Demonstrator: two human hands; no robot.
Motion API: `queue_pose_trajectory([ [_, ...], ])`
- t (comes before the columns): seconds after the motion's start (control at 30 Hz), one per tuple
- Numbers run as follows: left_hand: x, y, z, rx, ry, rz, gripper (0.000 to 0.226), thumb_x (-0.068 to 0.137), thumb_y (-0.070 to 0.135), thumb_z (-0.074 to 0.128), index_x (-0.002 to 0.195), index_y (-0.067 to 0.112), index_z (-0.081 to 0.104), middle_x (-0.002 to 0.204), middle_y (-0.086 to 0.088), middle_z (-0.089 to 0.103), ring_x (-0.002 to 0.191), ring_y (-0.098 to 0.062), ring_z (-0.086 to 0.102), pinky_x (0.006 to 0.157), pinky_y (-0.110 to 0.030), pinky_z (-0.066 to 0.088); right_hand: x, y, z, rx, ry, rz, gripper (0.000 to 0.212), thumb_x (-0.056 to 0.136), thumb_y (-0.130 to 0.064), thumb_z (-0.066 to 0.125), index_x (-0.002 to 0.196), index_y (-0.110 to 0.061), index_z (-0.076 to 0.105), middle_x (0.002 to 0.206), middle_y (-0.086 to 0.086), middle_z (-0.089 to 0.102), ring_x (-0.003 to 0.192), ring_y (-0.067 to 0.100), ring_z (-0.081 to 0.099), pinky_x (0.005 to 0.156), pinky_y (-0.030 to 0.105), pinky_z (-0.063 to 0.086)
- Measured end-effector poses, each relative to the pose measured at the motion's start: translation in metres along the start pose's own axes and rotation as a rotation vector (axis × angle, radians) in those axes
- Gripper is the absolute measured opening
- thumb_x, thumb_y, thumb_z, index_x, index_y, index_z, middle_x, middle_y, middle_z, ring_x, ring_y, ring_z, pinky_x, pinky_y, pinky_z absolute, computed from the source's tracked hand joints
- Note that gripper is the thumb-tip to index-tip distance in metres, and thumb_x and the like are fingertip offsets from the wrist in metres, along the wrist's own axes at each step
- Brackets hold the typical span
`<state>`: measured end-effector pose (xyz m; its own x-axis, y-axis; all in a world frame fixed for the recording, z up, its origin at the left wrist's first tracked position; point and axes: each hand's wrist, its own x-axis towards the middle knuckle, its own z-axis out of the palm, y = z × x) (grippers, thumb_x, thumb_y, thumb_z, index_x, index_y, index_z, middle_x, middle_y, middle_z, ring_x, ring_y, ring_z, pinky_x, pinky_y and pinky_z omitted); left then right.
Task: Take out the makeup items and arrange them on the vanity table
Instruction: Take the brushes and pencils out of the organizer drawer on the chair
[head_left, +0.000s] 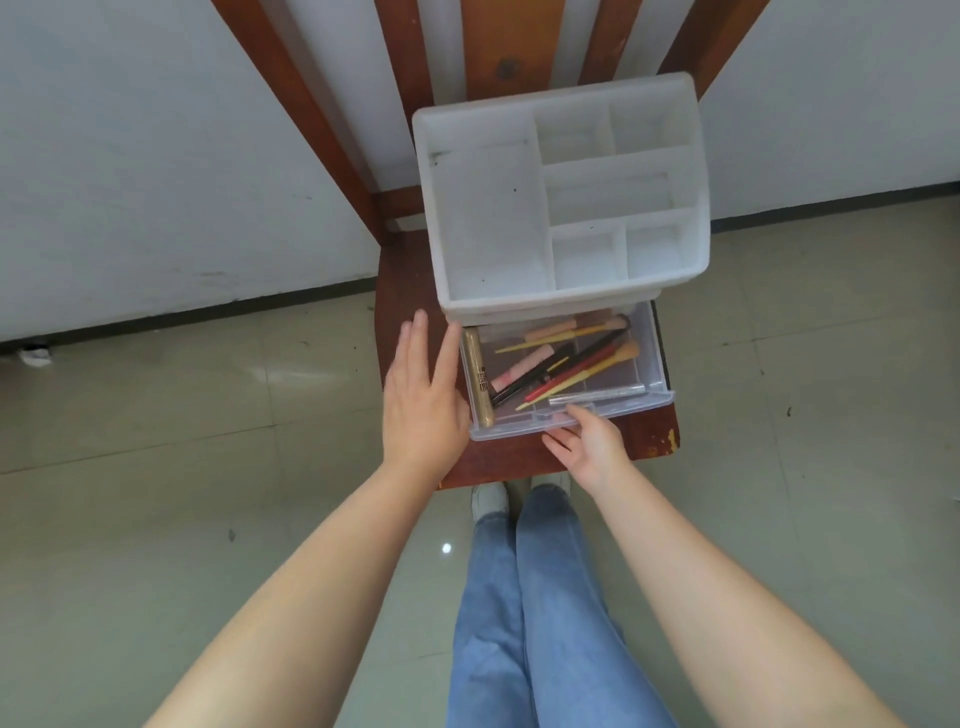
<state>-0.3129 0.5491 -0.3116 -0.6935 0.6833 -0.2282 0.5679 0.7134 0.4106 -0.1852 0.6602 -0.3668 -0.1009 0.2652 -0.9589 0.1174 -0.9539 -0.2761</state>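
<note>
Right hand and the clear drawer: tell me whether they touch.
Touching. The head view shows the right hand at the clear drawer, with its thumb on top of the front lip and its fingers curled underneath.

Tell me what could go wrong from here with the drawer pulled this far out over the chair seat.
1. The clear drawer is well out of the white organizer; pulled further by the right hand at its front lip, it may slip free and spill the brushes and pencils.
2. The organizer sits on a wooden chair seat with little margin at the front, so it could slide forward; the left hand lies flat beside it, not gripping.
</note>
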Motion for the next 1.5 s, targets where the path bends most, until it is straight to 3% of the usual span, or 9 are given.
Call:
queue_pose_trajectory([
  [0.13,-0.021,0.005,0.031,-0.262,-0.329,-0.383,0.058,0.092,0.022,0.044,0.143,0.013,0.019,0.144,-0.013,0.034,0.127,-0.029,0.039,0.099,-0.038,0.037,-0.01,-0.004,-0.003,-0.216,-0.072,0.028,0.013,0.093,-0.021,0.046,0.1,-0.01,0.048,0.098,0.012,0.056,0.096,0.029,0.056,0.086,0.04,0.045],
  [0.23,-0.018,0.012,0.041,-0.352,-0.361,-0.497,0.042,0.094,0.026,0.042,0.132,0.01,0.038,0.13,-0.013,0.051,0.116,-0.03,0.05,0.09,-0.035,0.041,-0.026,-0.013,-0.006,-0.816,-0.192,0.111,0.034,0.094,-0.033,0.043,0.112,-0.006,0.049,0.089,0.01,0.061,0.077,0.022,0.062,0.064,0.028,0.053],
  [0.33,-0.011,0.015,0.042,-0.35,-0.314,-0.524,0.025,0.094,0.018,0.042,0.113,0.004,0.05,0.111,-0.016,0.06,0.1,-0.033,0.055,0.076,-0.033,0.04,-0.031,-0.028,-0.003,-1.323,-0.172,-0.258,0.023,0.092,-0.018,0.047,0.107,-0.004,0.057,0.074,0.004,0.059,0.059,0.016,0.055,0.049,0.018,0.045],
  [0.47,-0.011,0.01,0.039,-0.332,-0.309,-0.484,0.02,0.091,0.009,0.043,0.106,0.002,0.053,0.105,-0.017,0.06,0.096,-0.034,0.054,0.075,-0.034,0.041,-0.019,-0.054,0.015,-1.872,-0.089,-0.994,0.048,0.084,-0.01,0.054,0.13,-0.009,0.042,0.121,0.014,0.05,0.112,0.029,0.045,0.089,0.034,0.039],
  [0.63,-0.01,0.008,0.041,-0.347,-0.307,-0.481,0.021,0.09,0.006,0.044,0.107,0.001,0.055,0.107,-0.017,0.059,0.1,-0.032,0.053,0.08,-0.034,0.042,0.012,-0.071,0.032,-2.503,-0.125,-0.996,0.09,0.078,-0.026,0.064,0.145,-0.027,0.004,0.149,0.013,0.01,0.138,0.034,0.008,0.113,0.051,0.009],
  [1.03,-0.009,0.004,0.043,-0.386,-0.299,-0.491,0.02,0.088,0.004,0.044,0.104,0.002,0.056,0.105,-0.015,0.059,0.095,-0.027,0.053,0.074,-0.028,0.038,0.029,-0.056,0.041,-2.481,-0.15,-1.097,0.07,0.081,-0.017,0.056,0.141,-0.011,0.019,0.134,0.021,0.033,0.122,0.036,0.032,0.099,0.044,0.031],
  [1.13,-0.008,0.003,0.044,-0.402,-0.295,-0.495,0.021,0.088,0.006,0.045,0.106,0.003,0.056,0.106,-0.015,0.059,0.097,-0.028,0.054,0.077,-0.03,0.041,0.03,-0.057,0.041,-2.339,-0.265,-1.182,0.063,0.079,-0.037,0.058,0.132,-0.01,0.037,0.136,0.017,0.035,0.125,0.032,0.029,0.104,0.042,0.024],
  [1.23,-0.01,0.001,0.046,-0.409,-0.287,-0.48,0.021,0.089,0.006,0.045,0.107,0.004,0.056,0.106,-0.014,0.06,0.097,-0.027,0.054,0.08,-0.03,0.042,0.033,-0.054,0.042,-2.25,-0.203,-1.22,0.079,0.081,-0.058,0.047,0.143,-0.018,0.019,0.15,0.01,0.019,0.137,0.032,0.016,0.112,0.046,0.01],
  [1.5,-0.011,-0.004,0.053,-0.434,-0.256,-0.435,0.024,0.088,0.003,0.046,0.11,0.004,0.056,0.105,-0.014,0.061,0.098,-0.026,0.055,0.078,-0.024,0.038,0.048,-0.039,0.055,-2.152,-0.142,-1.049,0.068,0.089,-0.053,0.036,0.144,-0.022,0.011,0.154,0.007,0.007,0.14,0.036,0.002,0.112,0.053,-0.004],
])
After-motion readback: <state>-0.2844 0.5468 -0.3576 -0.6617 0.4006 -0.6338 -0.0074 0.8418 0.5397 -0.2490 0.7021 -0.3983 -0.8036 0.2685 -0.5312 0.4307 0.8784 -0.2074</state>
